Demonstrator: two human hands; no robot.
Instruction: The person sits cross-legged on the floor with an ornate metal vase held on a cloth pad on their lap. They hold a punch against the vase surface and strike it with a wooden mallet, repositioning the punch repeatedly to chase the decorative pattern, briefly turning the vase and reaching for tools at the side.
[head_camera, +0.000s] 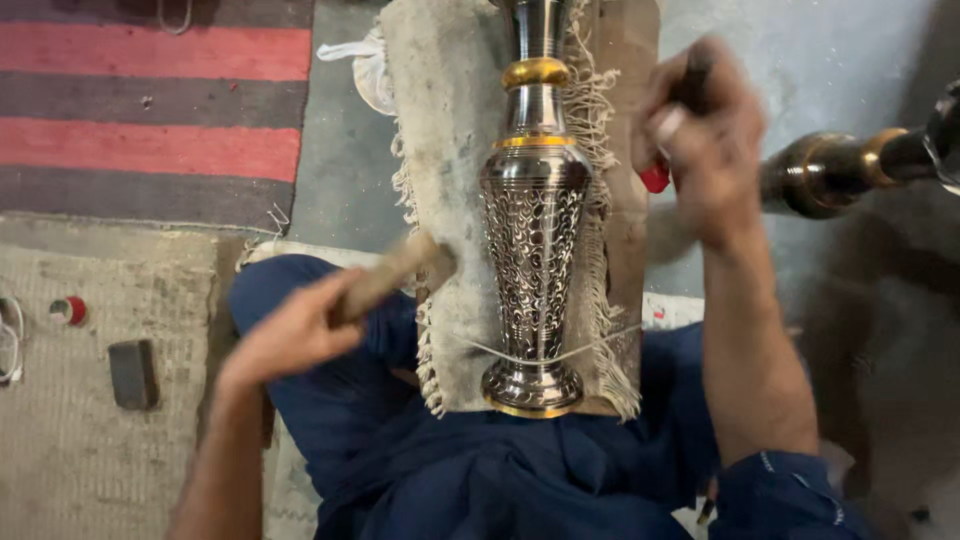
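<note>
A glossy engraved metal vase (533, 240) lies on matt, frayed, rough cloth (445, 130).

Silver vase (533, 250) with engraved scrollwork and gold bands, red-and-grey striped rug (150, 110), navy clothing (500, 470)

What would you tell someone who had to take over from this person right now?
Left hand: gripping a wooden mallet, head beside the vase.
Right hand: closed on a dark tool, raised, blurred, off the vase.
Metal vase: lying on a fringed cloth over the lap, held by a thin cord near its base.
Done: fine pattern covers the visible body.
Left: cannot tell; the far side is hidden.
A second vase lies to the right.
</note>
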